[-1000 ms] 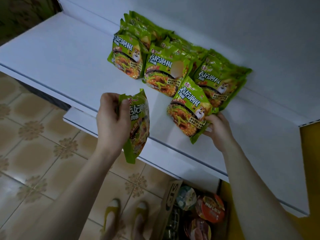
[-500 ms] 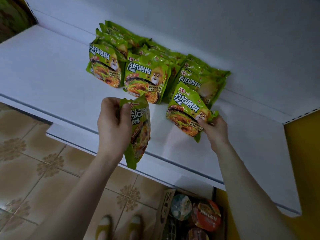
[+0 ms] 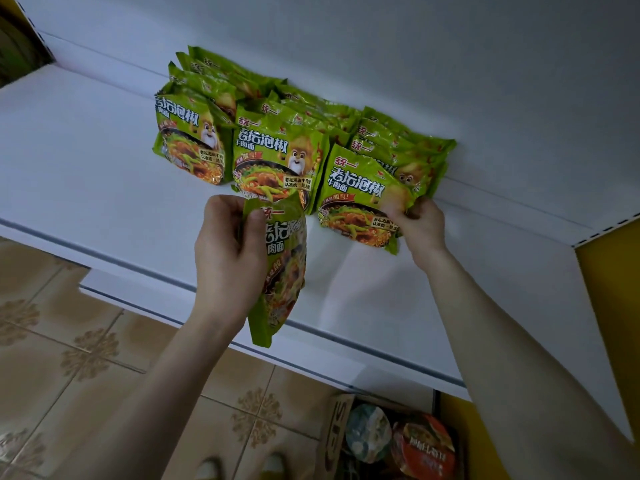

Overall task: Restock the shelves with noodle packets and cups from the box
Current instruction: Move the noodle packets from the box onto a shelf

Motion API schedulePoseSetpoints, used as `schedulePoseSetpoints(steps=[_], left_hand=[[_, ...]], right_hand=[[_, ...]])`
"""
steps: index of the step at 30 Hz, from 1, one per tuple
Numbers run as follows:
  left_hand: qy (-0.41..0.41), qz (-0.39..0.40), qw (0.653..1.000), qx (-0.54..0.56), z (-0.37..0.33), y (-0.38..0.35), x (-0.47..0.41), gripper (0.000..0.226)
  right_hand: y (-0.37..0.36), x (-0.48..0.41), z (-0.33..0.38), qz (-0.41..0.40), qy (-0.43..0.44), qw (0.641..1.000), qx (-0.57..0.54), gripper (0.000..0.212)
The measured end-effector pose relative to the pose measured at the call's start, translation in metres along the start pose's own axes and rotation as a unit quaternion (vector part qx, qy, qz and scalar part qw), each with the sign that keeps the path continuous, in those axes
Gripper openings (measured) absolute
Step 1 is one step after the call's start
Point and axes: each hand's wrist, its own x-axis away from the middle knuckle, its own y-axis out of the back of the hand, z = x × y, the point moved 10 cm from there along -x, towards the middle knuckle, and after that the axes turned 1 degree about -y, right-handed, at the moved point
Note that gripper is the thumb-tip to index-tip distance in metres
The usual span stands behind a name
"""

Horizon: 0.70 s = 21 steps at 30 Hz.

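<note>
Looking down, we see one white shelf against a white back wall, a second white shelf lower, a yellow side panel at the right, and a brown tiled floor. Three rows of green noodle packets stand on the upper shelf. Our left hand has its grip closed round a spare packet, held upright before the middle row. Our right hand pinches the front packet of the right row at its lower corner. One cardboard box stands below, and two cups show clearly inside.
</note>
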Motion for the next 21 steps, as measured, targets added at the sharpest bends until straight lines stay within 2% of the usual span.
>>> schedulePoseSetpoints(steps=[12, 18, 21], left_hand=[[-0.013, 0.01, 1.0, 0.006, 0.001, -0.001, 0.003, 0.018], [-0.014, 0.011, 1.0, 0.021, 0.001, 0.0, 0.002, 0.013], [-0.008, 0.024, 0.999, 0.047, 0.001, 0.001, -0.001, 0.006]], right_hand=[[0.006, -0.002, -0.006, -0.061, 0.001, 0.995, 0.076, 0.039], [0.009, -0.006, -0.022, -0.069, -0.052, 0.993, 0.075, 0.049], [0.019, 0.007, -0.02, -0.119, -0.047, 0.99, 0.061, 0.032]])
